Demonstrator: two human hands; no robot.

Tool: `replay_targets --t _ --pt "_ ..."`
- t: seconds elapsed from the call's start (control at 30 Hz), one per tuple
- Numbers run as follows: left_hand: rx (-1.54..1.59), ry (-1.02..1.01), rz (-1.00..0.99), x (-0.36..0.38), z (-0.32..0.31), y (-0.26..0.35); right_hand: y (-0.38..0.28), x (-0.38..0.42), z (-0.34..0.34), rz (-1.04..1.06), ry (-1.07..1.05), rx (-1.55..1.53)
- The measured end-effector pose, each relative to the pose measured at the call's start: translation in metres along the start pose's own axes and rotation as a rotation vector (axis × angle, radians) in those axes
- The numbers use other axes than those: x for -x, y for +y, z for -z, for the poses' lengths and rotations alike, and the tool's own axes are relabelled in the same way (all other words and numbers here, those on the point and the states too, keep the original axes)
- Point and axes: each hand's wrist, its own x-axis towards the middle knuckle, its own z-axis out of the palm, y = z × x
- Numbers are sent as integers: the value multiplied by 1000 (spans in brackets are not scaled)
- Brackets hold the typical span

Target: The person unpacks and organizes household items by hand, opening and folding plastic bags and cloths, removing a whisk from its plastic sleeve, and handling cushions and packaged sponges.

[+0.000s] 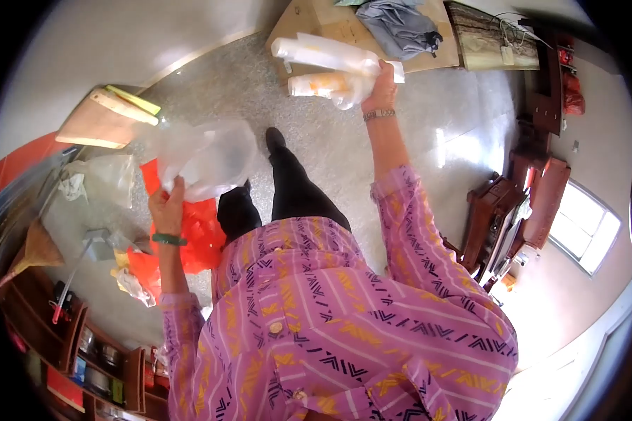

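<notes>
Plastic handling: looked like a mid-handling step, with the right hand (380, 88) and the left hand (166, 209) both loaded and well apart.
Next move: in my judgement, shifting the rolls called for a firm grip on both, since they were held near one end only; the loose bag called for gathering its slack first.
Right grip: clamped on the upper roll (330, 56) and the lower roll (316, 85), near their right-hand ends.
Roll position: stretched out at the near edge of the tan surface (316, 21), upper one overlapping that edge in view; couldn't tell if either touched it.
Roll look: whitish, translucent plastic, wound long and slim. Lower one had yellow-orange marks and a crumpled loose part near the hand. Free ends pointed left, slightly fanned apart.
Left grip: thumb and fingers pinched on the clear bag (214, 151).
Bag look: thin, cloudy, puffed out beyond the fingers, partly blurred, above the floor in view.
Red bag (200, 235): bright, creased, just beside the left wrist; couldn't tell if it hung from the same pinch.
Tan surface: grey cloth (400, 28) lay bunched toward its right edge.
Floor: grey dustpan (100, 244) sat off to the left, well apart from the rolls.
</notes>
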Motion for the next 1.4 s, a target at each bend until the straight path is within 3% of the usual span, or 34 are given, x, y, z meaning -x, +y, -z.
replay_targets --t 0.07,0.17,0.23,0.37,0.5,0.6,0.67,0.77,0.8,0.87,0.93,1.0,1.03,1.07,1.13,1.2,1.27,1.33,1.37,1.4 --pt "271 60 78 7 -3 40 -4 -25 1 -53 65 -7" --pt "392 50 228 29 30 57 -4 -60 6 -5 225 -18" --pt "464 51 230 37 34 67 7 -102 15 -5 553 289" --pt "631 148 268 50 41 100 12 -115 7 80 499 270" --pt "599 162 246 48 35 111 -2 -111 1 70 484 229" --pt "718 158 275 52 35 130 -17 -75 14 -118 326 -19" --pt "593 108 241 55 32 146 -16 -63 39 -15 8 213" --pt "643 130 178 60 21 156 -5 -27 49 15 146 398" --pt "599 189 166 54 37 115 5 -26 51 -14 127 405" --pt "506 195 178 58 31 126 13 -26 62 -110 -102 430" --pt "509 211 156 64 11 155 11 -30 55 -149 -56 469" --pt "584 97 112 70 9 167 12 -38 54 -165 -76 356" --pt "526 209 122 71 11 160 11 -34 51 -175 -66 256" --pt "676 251 168 73 10 154 11 -30 50 -189 -56 157" --pt "704 210 118 73 8 154 15 -29 54 -185 87 287" --pt "732 188 118 74 5 163 11 -11 58 -179 54 328" --pt "764 138 112 75 1 174 -7 25 33 3 -349 416" --pt "788 161 119 77 -1 181 -7 46 0 413 -649 568" --pt "786 166 124 77 0 185 -6 53 -19 765 -698 745" --pt "808 142 126 77 2 188 -6 60 -37 940 -727 832"
